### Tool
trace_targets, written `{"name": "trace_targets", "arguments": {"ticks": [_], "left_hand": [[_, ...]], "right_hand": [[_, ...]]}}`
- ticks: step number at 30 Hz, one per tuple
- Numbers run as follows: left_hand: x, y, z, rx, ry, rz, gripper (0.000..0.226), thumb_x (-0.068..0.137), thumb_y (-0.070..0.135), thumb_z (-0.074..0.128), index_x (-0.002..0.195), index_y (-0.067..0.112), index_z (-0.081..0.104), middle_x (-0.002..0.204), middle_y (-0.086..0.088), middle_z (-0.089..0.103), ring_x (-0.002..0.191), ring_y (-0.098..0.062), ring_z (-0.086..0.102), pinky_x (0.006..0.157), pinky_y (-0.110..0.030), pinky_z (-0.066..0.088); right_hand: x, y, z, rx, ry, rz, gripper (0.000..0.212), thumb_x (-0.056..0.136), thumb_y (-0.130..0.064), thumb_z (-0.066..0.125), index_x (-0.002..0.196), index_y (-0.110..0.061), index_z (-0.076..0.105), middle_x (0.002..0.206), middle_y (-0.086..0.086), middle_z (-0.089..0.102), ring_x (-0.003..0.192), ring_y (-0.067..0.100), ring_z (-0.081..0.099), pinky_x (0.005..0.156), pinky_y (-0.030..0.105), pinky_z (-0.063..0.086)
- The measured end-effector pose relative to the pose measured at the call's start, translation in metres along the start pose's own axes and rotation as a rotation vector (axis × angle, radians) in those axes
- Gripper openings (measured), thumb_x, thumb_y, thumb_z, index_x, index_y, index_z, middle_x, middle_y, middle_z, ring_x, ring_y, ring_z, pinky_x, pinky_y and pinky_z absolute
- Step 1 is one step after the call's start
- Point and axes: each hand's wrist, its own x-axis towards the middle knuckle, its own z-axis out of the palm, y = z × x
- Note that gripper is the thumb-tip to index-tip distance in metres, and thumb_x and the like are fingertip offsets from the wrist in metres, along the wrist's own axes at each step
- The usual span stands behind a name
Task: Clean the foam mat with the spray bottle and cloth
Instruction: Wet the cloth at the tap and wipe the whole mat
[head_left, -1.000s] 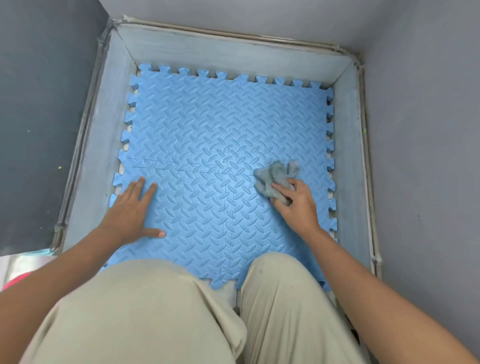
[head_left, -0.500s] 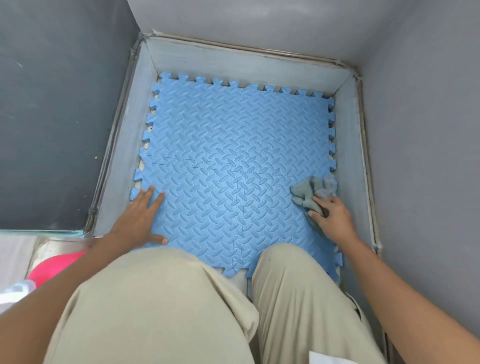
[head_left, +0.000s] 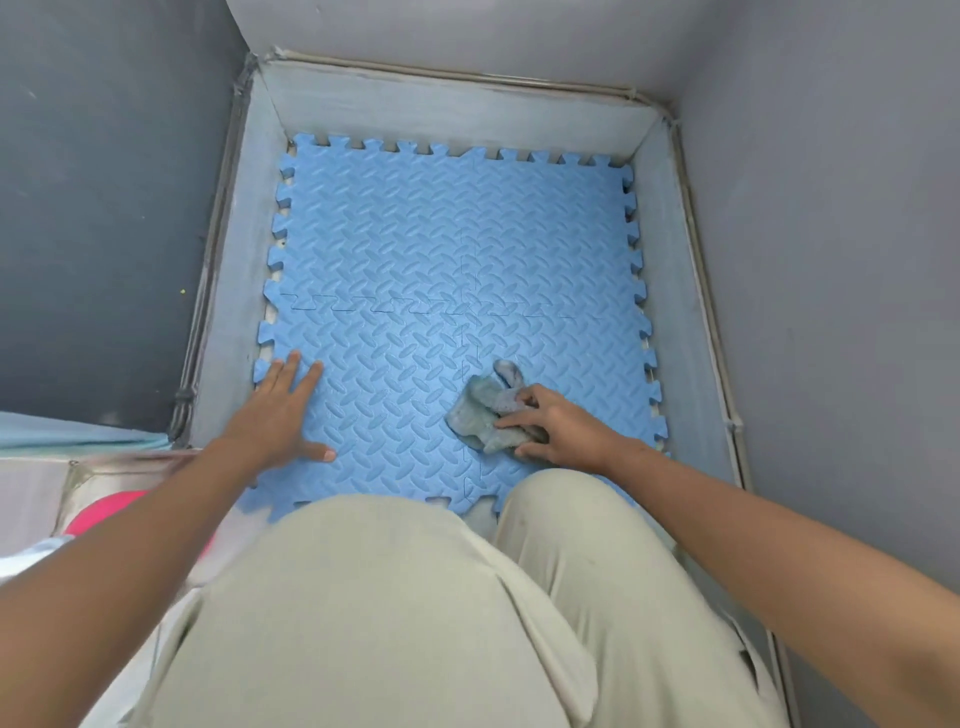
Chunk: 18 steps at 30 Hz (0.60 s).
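L hand (head_left: 280, 410) lies flat w/ fingers straight and spread, palm pressing the blue foam mat (head_left: 452, 270) near its front-left edge, while R hand (head_left: 561, 428), fingers curled, grips a crumpled grey cloth (head_left: 480, 410) on mat's front-centre, both arms extended fwd.

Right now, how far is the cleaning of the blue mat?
Spraying seems done: no bottle is in view. In hand: the right hand grips the cloth on the foam mat, near part, the left hand pressing flat. The far half probably remains.
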Motion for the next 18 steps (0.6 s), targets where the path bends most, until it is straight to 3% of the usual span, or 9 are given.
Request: {"name": "trace_targets", "arguments": {"ticks": [2, 5, 8, 11, 15, 18], "left_hand": [[0.001, -0.001, 0.001, 0.001, 0.001, 0.006, 0.136, 0.06, 0.061, 0.081, 0.155, 0.023, -0.007, 0.161, -0.007, -0.021, 0.149, -0.027, -0.014, 0.121, -0.047, 0.01], [0.002, -0.003, 0.002, 0.007, 0.0, 0.015, 0.136, 0.06, 0.061, 0.081, 0.155, 0.023, -0.009, 0.161, -0.006, -0.022, 0.149, -0.027, -0.014, 0.121, -0.046, 0.01], [0.004, -0.006, 0.006, -0.004, 0.005, 0.013, 0.136, 0.06, 0.061, 0.082, 0.155, 0.025, -0.009, 0.161, -0.005, -0.023, 0.149, -0.026, -0.016, 0.121, -0.047, 0.011], [0.006, -0.007, 0.007, -0.005, 0.002, 0.008, 0.137, 0.059, 0.06, 0.082, 0.155, 0.025, -0.01, 0.16, -0.004, -0.023, 0.149, -0.026, -0.016, 0.121, -0.046, 0.011], [0.007, -0.008, 0.009, -0.008, 0.006, 0.008, 0.138, 0.059, 0.06, 0.082, 0.155, 0.025, -0.01, 0.161, -0.004, -0.023, 0.149, -0.025, -0.015, 0.121, -0.047, 0.015], [0.006, -0.006, 0.008, -0.015, 0.005, 0.009, 0.137, 0.059, 0.059, 0.082, 0.154, 0.026, -0.01, 0.16, -0.002, -0.024, 0.149, -0.023, -0.016, 0.119, -0.047, 0.018]], "right_hand": [[-0.021, 0.019, 0.003, -0.009, 0.056, 0.052, 0.048, 0.09, -0.037, 0.073, 0.136, -0.041, 0.062, 0.137, -0.001, 0.041, 0.126, 0.018, 0.047, 0.103, 0.038, 0.045], [-0.04, 0.052, -0.008, 0.033, 0.273, 0.258, 0.045, 0.091, -0.031, 0.074, 0.136, -0.031, 0.064, 0.132, 0.007, 0.047, 0.117, 0.028, 0.057, 0.104, 0.045, 0.048], [-0.019, 0.062, -0.03, 0.159, 0.529, 0.573, 0.045, 0.092, -0.022, 0.074, 0.135, -0.015, 0.064, 0.136, 0.019, 0.051, 0.121, 0.036, 0.057, 0.106, 0.038, 0.044], [0.021, 0.03, -0.044, 0.263, 0.574, 0.729, 0.041, 0.095, -0.021, 0.068, 0.135, -0.014, 0.063, 0.146, 0.023, 0.042, 0.127, 0.037, 0.052, 0.104, 0.033, 0.042], [0.07, -0.042, -0.033, 0.225, 0.483, 0.476, 0.034, 0.094, -0.02, 0.066, 0.128, -0.02, 0.066, 0.137, 0.017, 0.046, 0.116, 0.037, 0.058, 0.093, 0.035, 0.046], [0.092, -0.088, -0.008, 0.119, 0.39, 0.265, 0.036, 0.095, -0.019, 0.066, 0.13, -0.022, 0.066, 0.141, 0.019, 0.044, 0.114, 0.039, 0.057, 0.096, 0.04, 0.046]]}}
